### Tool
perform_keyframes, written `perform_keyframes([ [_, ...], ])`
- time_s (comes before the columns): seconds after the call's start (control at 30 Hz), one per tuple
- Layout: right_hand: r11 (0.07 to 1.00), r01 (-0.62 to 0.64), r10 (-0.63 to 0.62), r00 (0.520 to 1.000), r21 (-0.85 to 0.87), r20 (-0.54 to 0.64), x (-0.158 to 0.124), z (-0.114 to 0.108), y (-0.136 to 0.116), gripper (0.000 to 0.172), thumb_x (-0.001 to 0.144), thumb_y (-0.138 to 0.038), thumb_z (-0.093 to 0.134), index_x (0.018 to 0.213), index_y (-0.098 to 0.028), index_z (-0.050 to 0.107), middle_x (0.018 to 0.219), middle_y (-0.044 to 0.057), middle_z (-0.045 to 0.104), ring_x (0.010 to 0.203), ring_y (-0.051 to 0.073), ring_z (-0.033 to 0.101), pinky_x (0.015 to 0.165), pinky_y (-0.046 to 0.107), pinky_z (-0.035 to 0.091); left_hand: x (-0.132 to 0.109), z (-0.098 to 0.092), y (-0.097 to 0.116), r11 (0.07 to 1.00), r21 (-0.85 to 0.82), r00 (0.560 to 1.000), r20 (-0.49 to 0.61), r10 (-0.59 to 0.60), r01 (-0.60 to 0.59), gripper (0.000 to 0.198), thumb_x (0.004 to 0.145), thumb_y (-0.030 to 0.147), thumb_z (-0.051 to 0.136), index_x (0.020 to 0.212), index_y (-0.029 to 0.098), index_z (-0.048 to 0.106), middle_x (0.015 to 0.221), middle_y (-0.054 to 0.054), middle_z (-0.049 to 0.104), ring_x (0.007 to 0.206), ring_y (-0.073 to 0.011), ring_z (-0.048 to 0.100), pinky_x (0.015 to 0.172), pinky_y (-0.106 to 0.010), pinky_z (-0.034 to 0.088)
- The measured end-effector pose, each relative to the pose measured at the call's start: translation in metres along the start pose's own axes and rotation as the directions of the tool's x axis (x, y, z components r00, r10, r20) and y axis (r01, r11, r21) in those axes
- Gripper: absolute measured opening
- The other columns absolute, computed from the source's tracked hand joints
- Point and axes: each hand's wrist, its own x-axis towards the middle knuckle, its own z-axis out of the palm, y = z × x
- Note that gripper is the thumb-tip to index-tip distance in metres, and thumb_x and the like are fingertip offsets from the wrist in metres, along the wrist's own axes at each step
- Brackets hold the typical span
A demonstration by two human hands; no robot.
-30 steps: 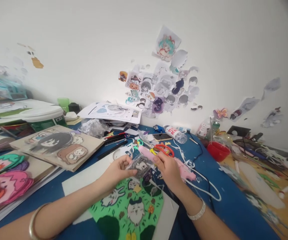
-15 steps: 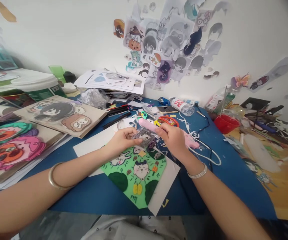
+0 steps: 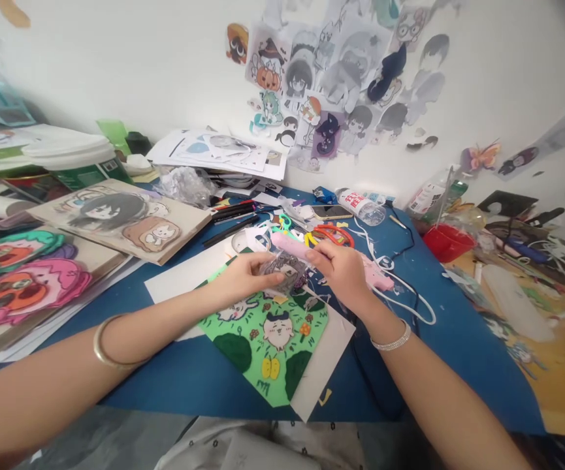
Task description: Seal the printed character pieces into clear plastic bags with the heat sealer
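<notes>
My left hand [image 3: 245,277] and my right hand [image 3: 343,271] meet over the blue table [image 3: 174,385], both pinching a small grey character cut-out [image 3: 285,269] from either side. Below it lies a green felt picture [image 3: 267,336] with little white animals, resting on white card [image 3: 321,378]. A pink glue gun [image 3: 306,251] lies just behind my right hand, its white cord [image 3: 409,307] trailing right. Each wrist wears a bangle.
Red-handled scissors [image 3: 334,234], pens, a phone [image 3: 331,211] and a plastic bottle [image 3: 363,203] lie behind the hands. Felt character boards [image 3: 115,219] are stacked at left, a red bowl [image 3: 446,241] at right. Paper drawings cover the wall [image 3: 321,78].
The camera tilted down from the wall toward the table. Both hands kept hold of the grey cut-out and shifted slightly over the green felt picture.
</notes>
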Motion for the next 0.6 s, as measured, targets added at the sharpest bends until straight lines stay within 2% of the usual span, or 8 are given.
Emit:
perform_keyframes([
  [0.1, 0.996, -0.003, -0.003, 0.997, 0.091, 0.072, 0.0021, -0.0013, 0.0034, 0.056, 0.087, -0.063, 0.029, 0.056, -0.019, 0.045, 0.05, -0.003, 0.042, 0.049, 0.011, 0.043, 0.048, 0.022, 0.024, -0.0024, -0.002, 0.0025, 0.999, 0.04, 0.999, 0.047, 0.005, -0.007, 0.026, 0.074, 0.038, 0.063, 0.083, 0.015, 0.067, 0.078, -0.003, 0.071, 0.074, -0.0202, 0.065, 0.066, -0.03, 0.052],
  [0.2, 0.994, 0.015, -0.025, 0.995, 0.106, 0.095, 0.0028, -0.0004, 0.0046, 0.055, 0.089, -0.058, 0.029, 0.054, -0.019, 0.044, 0.049, -0.004, 0.042, 0.047, 0.01, 0.043, 0.047, 0.022, 0.025, -0.0031, -0.0022, 0.0013, 0.998, 0.054, 0.998, 0.05, 0.024, -0.027, 0.026, 0.074, 0.038, 0.063, 0.082, 0.014, 0.067, 0.078, -0.004, 0.071, 0.073, -0.0202, 0.065, 0.066, -0.029, 0.052],
  [0.43, 0.999, -0.037, 0.037, 0.999, -0.012, -0.015, -0.0009, 0.0037, -0.0024, 0.055, 0.087, -0.062, 0.03, 0.063, -0.018, 0.054, 0.056, 0.002, 0.051, 0.053, 0.015, 0.047, 0.05, 0.025, 0.023, -0.0031, 0.0003, -0.0024, 0.999, 0.016, 0.998, 0.058, 0.031, -0.032, 0.03, 0.077, 0.041, 0.059, 0.085, 0.012, 0.066, 0.083, -0.007, 0.072, 0.075, -0.0212, 0.066, 0.067, -0.031, 0.053],
  [0.6, 0.998, 0.009, -0.015, 0.995, 0.056, 0.096, -0.0001, 0.0001, -0.0003, 0.056, 0.089, -0.06, 0.026, 0.056, -0.019, 0.045, 0.05, -0.003, 0.046, 0.049, 0.011, 0.044, 0.048, 0.022, 0.024, -0.0044, -0.0026, -0.0027, 0.999, 0.017, 0.995, 0.091, 0.048, -0.05, 0.03, 0.074, 0.042, 0.063, 0.08, 0.013, 0.066, 0.076, -0.005, 0.071, 0.072, -0.0211, 0.066, 0.064, -0.029, 0.053],
])
